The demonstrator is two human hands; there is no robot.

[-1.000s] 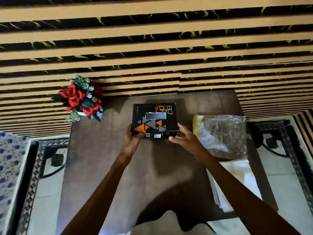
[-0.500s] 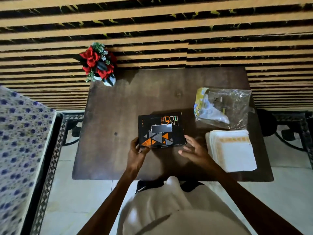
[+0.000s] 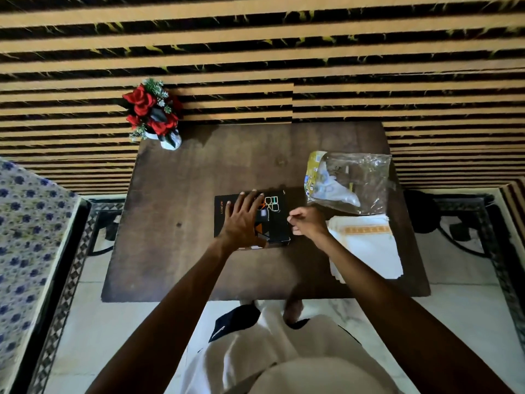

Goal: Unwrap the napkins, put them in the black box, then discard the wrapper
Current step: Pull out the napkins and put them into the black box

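The table [image 3: 176, 251] bears the black box [image 3: 277, 220], drawn nearer the person than half a second ago. The left hand [image 3: 241, 220], earlier at its edge, now lies spread flat on top; the right hand [image 3: 308, 223] curls loosely, empty, beside it. Napkins [image 3: 366, 245] lie unwrapped right of that hand, the wrapper [image 3: 352, 180] beyond. Opening the box likely comes next.

A brown table [image 3: 176, 223] stands under the hands, against a wall [image 3: 255, 66] with tan and black stripes. Far past the left hand, at the table's back corner, a little white pot of red flowers [image 3: 152, 113] stands. Way out to the left of the left hand is a cloth [image 3: 25, 237] with blue flowers, and below the arms is pale floor [image 3: 108, 331].
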